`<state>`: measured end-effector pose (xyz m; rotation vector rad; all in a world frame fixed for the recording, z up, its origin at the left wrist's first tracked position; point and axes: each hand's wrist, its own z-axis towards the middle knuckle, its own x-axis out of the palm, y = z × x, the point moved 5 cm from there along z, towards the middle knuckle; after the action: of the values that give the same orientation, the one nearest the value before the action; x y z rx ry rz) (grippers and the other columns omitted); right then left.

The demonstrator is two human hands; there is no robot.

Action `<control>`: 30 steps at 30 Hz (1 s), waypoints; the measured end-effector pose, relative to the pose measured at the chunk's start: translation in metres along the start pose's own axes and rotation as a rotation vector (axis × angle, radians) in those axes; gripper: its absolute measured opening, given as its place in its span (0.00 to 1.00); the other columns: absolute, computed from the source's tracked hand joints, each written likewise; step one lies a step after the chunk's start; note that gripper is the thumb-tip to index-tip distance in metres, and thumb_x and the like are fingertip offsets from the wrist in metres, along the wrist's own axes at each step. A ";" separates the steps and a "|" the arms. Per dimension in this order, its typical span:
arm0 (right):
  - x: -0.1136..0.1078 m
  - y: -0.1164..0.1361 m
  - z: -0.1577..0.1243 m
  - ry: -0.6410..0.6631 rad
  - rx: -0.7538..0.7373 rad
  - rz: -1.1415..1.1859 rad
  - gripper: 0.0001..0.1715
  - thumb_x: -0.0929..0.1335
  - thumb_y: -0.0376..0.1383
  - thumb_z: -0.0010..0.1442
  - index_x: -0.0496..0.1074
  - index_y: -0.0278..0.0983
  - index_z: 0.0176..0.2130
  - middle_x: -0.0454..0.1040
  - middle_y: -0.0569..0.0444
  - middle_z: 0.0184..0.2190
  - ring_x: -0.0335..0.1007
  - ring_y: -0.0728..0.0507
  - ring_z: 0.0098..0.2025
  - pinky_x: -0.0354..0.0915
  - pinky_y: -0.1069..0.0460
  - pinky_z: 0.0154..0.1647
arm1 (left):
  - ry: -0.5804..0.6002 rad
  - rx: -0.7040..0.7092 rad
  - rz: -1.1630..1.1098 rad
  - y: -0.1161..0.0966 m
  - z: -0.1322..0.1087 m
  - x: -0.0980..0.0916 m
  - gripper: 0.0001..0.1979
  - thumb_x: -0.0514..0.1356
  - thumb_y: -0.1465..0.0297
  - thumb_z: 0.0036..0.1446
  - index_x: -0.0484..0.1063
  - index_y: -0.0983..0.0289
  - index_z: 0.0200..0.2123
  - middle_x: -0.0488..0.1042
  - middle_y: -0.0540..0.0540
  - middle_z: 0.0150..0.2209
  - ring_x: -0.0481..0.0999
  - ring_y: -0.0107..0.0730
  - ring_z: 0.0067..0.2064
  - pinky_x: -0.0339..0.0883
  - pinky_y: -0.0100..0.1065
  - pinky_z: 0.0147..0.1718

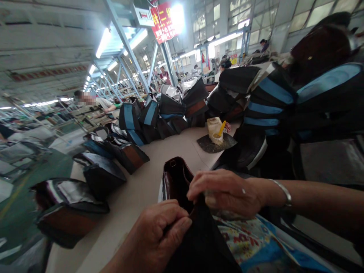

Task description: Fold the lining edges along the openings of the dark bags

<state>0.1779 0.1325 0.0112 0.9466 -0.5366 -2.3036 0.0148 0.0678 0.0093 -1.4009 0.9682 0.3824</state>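
Note:
A dark brown leather bag (176, 182) stands open at the bottom middle, showing its dark inside. Black fabric (201, 242), perhaps a lining or flap, rises from my lap to the bag's mouth. My left hand (159, 231) is closed around this fabric near its upper edge. My right hand (224, 191), with a silver bangle (283, 192) on the wrist, pinches the fabric's top at the bag's rim. Its fingers hide part of the rim. A patterned cloth (247, 239) lies over my lap beneath the hands.
Black, brown and blue bags (127, 157) stand in rows on a long beige workbench (136, 193). A larger stack (270, 102) rises at the right. A pale glue pot with a yellow brush (214, 131) sits on a dark mat. Co-workers sit further along the hall.

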 end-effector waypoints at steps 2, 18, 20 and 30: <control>-0.007 -0.008 0.008 0.015 0.149 0.072 0.17 0.58 0.34 0.72 0.66 0.28 0.55 0.72 0.43 0.43 0.70 0.45 0.43 0.69 0.50 0.44 | -0.018 0.054 0.033 -0.002 -0.002 -0.001 0.16 0.53 0.62 0.66 0.69 0.62 0.27 0.70 0.48 0.27 0.71 0.24 0.30 0.60 0.25 0.31; 0.009 -0.028 0.014 0.248 0.224 0.195 0.20 0.61 0.40 0.73 0.71 0.32 0.33 0.66 0.54 0.29 0.63 0.48 0.34 0.62 0.53 0.38 | -0.015 -0.035 -0.150 0.013 -0.016 -0.015 0.22 0.43 0.56 0.70 0.76 0.56 0.42 0.75 0.50 0.39 0.73 0.30 0.41 0.64 0.26 0.40; 0.010 -0.025 0.019 0.280 0.245 0.210 0.20 0.61 0.41 0.73 0.71 0.32 0.34 0.66 0.54 0.30 0.63 0.49 0.34 0.62 0.53 0.38 | 0.021 -0.017 -0.129 0.012 -0.018 -0.019 0.20 0.44 0.58 0.70 0.75 0.54 0.46 0.75 0.49 0.43 0.73 0.30 0.45 0.64 0.26 0.44; 0.026 -0.032 0.017 0.153 0.071 0.043 0.19 0.67 0.38 0.67 0.63 0.36 0.25 0.60 0.60 0.22 0.57 0.50 0.27 0.58 0.54 0.31 | 0.228 0.178 -0.099 0.038 -0.014 -0.025 0.15 0.52 0.59 0.67 0.72 0.61 0.35 0.74 0.54 0.39 0.72 0.35 0.45 0.67 0.32 0.47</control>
<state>0.1383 0.1423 -0.0081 1.1237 -0.5718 -2.1650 -0.0329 0.0701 0.0050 -1.3422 1.0848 0.0603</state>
